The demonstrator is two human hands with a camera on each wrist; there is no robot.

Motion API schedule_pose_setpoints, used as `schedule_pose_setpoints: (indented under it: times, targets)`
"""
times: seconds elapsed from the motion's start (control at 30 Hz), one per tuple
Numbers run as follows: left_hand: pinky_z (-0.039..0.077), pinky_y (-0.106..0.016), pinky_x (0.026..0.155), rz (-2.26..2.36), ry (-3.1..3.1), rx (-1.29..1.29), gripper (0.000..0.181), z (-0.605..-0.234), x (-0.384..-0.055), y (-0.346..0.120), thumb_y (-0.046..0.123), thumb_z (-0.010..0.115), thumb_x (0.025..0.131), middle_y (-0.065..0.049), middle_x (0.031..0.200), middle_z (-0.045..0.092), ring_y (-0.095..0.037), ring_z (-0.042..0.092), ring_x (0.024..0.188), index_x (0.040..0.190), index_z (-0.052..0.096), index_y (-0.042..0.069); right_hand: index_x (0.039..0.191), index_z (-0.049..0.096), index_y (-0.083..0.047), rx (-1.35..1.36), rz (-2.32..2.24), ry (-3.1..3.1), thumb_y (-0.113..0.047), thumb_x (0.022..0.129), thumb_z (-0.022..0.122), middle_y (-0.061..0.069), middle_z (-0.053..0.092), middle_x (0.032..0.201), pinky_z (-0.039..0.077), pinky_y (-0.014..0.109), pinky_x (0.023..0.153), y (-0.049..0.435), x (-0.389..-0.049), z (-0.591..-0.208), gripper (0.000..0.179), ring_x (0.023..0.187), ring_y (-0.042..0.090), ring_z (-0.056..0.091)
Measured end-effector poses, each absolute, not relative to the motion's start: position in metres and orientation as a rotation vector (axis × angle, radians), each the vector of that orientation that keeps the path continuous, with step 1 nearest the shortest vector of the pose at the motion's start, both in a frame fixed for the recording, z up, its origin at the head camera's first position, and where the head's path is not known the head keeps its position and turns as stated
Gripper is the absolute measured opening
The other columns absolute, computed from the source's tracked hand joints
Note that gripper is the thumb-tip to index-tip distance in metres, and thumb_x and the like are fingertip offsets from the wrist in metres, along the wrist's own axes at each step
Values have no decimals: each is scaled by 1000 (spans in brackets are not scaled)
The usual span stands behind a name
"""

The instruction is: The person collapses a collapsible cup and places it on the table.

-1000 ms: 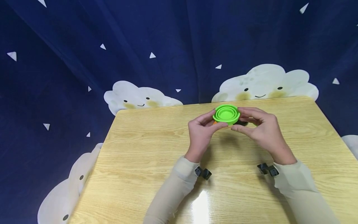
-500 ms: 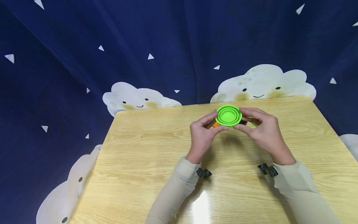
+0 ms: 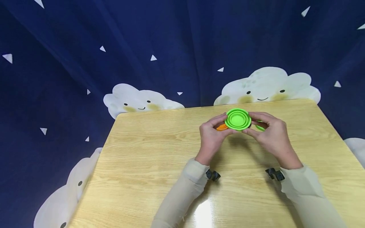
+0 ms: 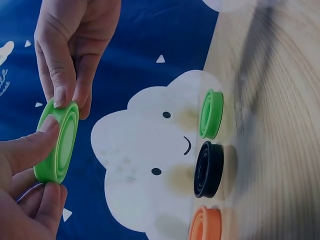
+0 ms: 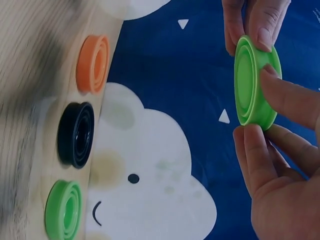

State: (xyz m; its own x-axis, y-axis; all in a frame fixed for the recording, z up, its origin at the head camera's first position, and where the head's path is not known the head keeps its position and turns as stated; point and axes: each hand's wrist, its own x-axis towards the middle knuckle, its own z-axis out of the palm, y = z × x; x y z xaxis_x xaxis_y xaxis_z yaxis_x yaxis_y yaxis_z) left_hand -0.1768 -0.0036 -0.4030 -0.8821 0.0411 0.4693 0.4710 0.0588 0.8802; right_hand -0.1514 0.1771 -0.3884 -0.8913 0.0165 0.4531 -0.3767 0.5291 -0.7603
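A bright green collapsible cup (image 3: 238, 119), pressed flat into concentric rings, is held up above the far part of the table. My left hand (image 3: 212, 134) pinches its left rim between thumb and fingers. On the opposite rim, my right hand (image 3: 271, 136) grips it the same way. In the left wrist view the cup stands nearly on edge between both hands, clear of the tabletop. Behind it, a row on the table holds another green collapsed cup (image 4: 211, 114), a black one (image 4: 209, 170) and an orange one (image 4: 206, 225). The held cup and my fingers hide most of this row in the head view.
The wooden table (image 3: 148, 152) reaches back to a dark blue curtain (image 3: 128, 41) printed with white clouds and triangles. The row of collapsed cups lies close to the table's far edge. Small black cameras (image 3: 213, 175) sit on both wrists.
Both hands have shifted slightly right with the green cup. More of the orange cup shows on the left, while the black one is now almost covered in the head view.
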Motion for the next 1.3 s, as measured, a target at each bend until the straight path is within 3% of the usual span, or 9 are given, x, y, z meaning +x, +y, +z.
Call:
schedule_pose_setpoints:
  times: [0.23, 0.53, 0.77, 1.03, 1.3]
  targets:
    - [48, -17, 78, -1720, -2157, -483, 54, -418, -187, 18, 13, 86, 55, 3, 110, 64, 1, 58, 95, 106, 69, 8, 116, 62, -6, 189, 1199, -2449, -11, 66, 82, 4, 60, 112, 47, 11, 74, 195, -152, -396, 54, 92, 20, 62]
    - [40, -9, 85, -1526, -2241, -547, 55, -426, -200, 58, 16, 87, 55, 4, 109, 64, 5, 55, 96, 106, 68, 9, 119, 60, -6, 49, 1165, -2465, -8, 67, 81, 8, 59, 113, 45, 8, 75, 227, -153, -404, 55, 92, 10, 60]
    - [45, -7, 73, -1650, -2250, -522, 52, -434, -204, 92, 12, 85, 58, 4, 110, 63, 5, 60, 85, 107, 68, 8, 119, 60, -4, -64, 1118, -2486, -11, 68, 82, 14, 60, 114, 44, 5, 72, 250, -153, -409, 57, 93, 13, 63]
    - [46, -7, 68, -1577, -2347, -459, 52, -447, -206, 129, 14, 85, 57, 8, 101, 66, 8, 59, 78, 106, 69, 14, 120, 59, -3, -194, 1118, -2531, -14, 69, 81, 20, 61, 109, 41, 2, 65, 281, -155, -426, 57, 79, -14, 52]
    - [40, -1, 62, -1494, -2466, -350, 51, -458, -209, 163, 16, 88, 54, 13, 93, 66, 11, 55, 73, 102, 71, 19, 120, 57, 3, -240, 1103, -2569, -11, 69, 80, 25, 59, 109, 40, 1, 60, 310, -158, -440, 58, 74, -21, 46]
